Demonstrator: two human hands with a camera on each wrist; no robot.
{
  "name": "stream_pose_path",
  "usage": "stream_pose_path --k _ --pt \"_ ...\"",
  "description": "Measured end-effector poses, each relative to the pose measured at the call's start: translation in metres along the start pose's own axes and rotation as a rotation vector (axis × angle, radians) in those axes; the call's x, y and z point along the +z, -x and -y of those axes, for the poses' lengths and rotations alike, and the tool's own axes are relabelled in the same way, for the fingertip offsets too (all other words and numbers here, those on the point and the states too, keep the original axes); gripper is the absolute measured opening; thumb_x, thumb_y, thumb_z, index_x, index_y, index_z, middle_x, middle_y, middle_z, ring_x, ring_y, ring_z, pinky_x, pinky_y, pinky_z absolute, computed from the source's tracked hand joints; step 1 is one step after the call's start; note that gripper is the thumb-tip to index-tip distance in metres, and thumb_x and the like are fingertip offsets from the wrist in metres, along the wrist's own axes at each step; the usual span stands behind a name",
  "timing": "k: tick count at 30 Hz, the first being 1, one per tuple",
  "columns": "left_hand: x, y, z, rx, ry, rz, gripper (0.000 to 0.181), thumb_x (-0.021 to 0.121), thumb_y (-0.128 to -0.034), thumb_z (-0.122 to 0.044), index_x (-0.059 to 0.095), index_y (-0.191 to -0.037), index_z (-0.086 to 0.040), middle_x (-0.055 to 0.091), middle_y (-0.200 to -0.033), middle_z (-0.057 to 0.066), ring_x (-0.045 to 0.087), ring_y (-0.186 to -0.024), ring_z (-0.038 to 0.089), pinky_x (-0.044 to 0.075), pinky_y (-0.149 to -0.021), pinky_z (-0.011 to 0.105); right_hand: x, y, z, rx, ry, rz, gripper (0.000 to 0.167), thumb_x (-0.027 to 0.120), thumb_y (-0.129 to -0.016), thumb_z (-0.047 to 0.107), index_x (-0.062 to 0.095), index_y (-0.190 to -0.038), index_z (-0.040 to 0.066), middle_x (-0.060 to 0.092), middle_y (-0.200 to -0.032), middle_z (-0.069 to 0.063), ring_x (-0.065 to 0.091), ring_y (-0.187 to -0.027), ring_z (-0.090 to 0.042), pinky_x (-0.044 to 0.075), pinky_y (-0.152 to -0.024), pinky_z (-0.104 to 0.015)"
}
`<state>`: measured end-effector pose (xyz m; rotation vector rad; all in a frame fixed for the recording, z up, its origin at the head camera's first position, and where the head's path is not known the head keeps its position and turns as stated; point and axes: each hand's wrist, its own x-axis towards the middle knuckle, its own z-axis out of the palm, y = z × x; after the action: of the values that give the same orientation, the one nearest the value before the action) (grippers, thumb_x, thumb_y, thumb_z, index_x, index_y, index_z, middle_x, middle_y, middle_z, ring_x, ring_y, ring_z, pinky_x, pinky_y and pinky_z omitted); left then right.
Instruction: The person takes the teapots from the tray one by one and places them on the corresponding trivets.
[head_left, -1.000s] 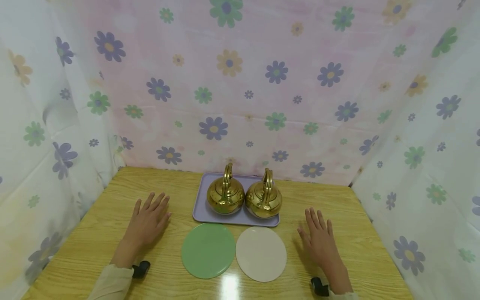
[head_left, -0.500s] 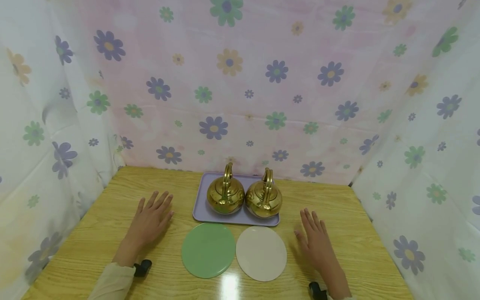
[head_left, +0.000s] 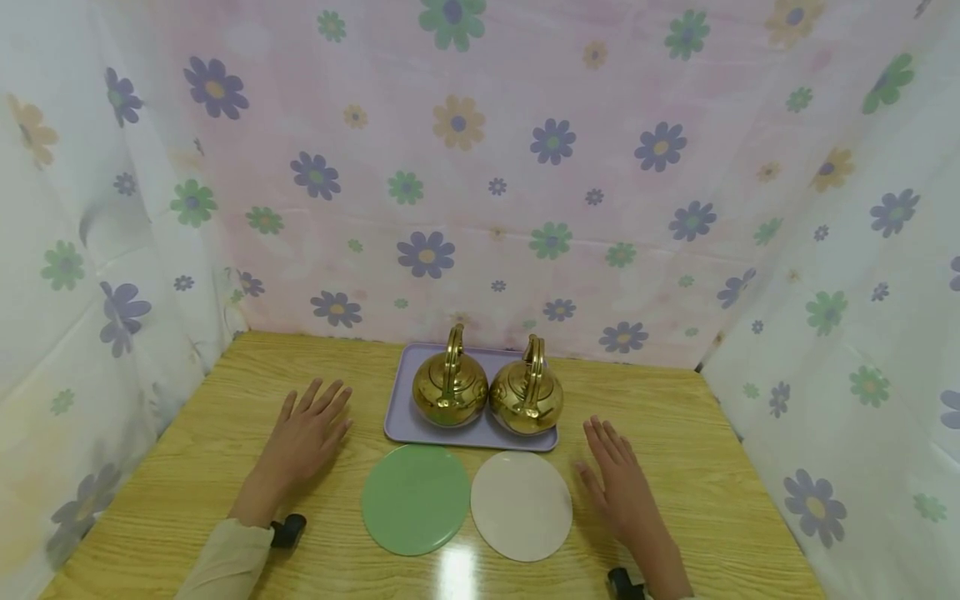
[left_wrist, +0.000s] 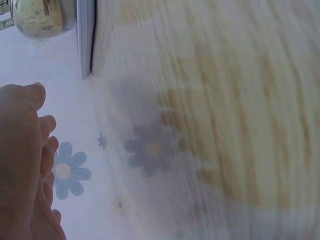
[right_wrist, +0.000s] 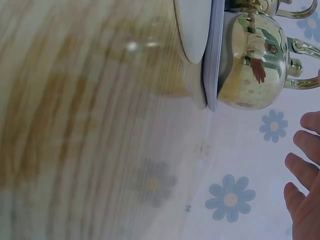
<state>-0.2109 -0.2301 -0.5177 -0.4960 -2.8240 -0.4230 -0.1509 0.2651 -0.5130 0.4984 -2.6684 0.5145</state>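
In the head view, two gold kettles, the left one [head_left: 450, 390] and the right one [head_left: 527, 398], stand side by side on a purple tray [head_left: 399, 417]. In front of the tray lie a green plate [head_left: 416, 500] and, to its right, a white plate [head_left: 521, 507]. The left hand [head_left: 298, 435], fingers spread and holding nothing, is left of the tray. To the right of the white plate is the right hand [head_left: 624, 493], palm down with straight fingers, holding nothing. The right wrist view shows that hand's fingers [right_wrist: 302, 170] apart from the kettle [right_wrist: 256, 60].
The wooden table [head_left: 675, 433] has a pale flowered curtain [head_left: 480, 208] behind it and at both sides. A black wrist device [head_left: 288, 531] is on the left wrist, and another [head_left: 626, 584] on the right one.
The right hand has moved left, closer to the white plate, and its fingers are nearer together. The left hand has shifted slightly right. Kettles, tray and plates have stayed in place.
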Motion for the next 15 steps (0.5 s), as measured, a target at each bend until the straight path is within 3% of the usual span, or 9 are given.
stream_pose_path --k 5,10,12,15 --pt "0.001 -0.003 -0.001 0.039 0.019 -0.004 0.052 0.053 -0.1060 -0.028 0.048 -0.152 -0.004 0.045 -0.157 0.018 0.028 -0.149 0.048 0.019 -0.118 0.068 0.000 -0.002 0.007 -0.028 -0.022 -0.006 0.061 0.063 -0.101 0.020 0.041 -0.154 -0.001 0.041 -0.159 -0.020 0.038 -0.145 -0.044 0.027 -0.120 -0.057" --pt "0.003 -0.006 -0.002 0.081 0.023 -0.001 0.050 0.052 -0.1066 -0.027 0.049 -0.151 -0.003 0.047 -0.155 0.018 0.033 -0.147 0.047 0.021 -0.119 0.066 0.000 -0.003 0.012 -0.039 -0.070 -0.006 0.061 0.066 -0.099 0.016 0.043 -0.153 -0.002 0.042 -0.158 -0.021 0.039 -0.144 -0.044 0.007 -0.126 -0.022" --pt "0.003 -0.007 -0.002 0.091 0.027 0.008 0.050 0.052 -0.1067 -0.027 0.049 -0.151 -0.003 0.047 -0.155 0.018 0.034 -0.147 0.047 0.021 -0.119 0.066 0.000 -0.004 0.015 -0.046 -0.082 -0.011 0.062 0.067 -0.098 0.014 0.043 -0.152 -0.002 0.043 -0.157 -0.021 0.040 -0.143 -0.045 0.014 -0.126 -0.026" --pt "0.004 -0.008 -0.003 0.107 0.028 0.007 0.050 0.054 -0.1057 -0.026 0.050 -0.150 -0.003 0.049 -0.154 0.018 0.036 -0.146 0.046 0.023 -0.119 0.065 0.000 -0.004 0.018 -0.061 -0.072 -0.015 0.062 0.069 -0.097 0.013 0.044 -0.152 -0.002 0.045 -0.156 -0.020 0.043 -0.142 -0.043 0.034 -0.120 -0.046"
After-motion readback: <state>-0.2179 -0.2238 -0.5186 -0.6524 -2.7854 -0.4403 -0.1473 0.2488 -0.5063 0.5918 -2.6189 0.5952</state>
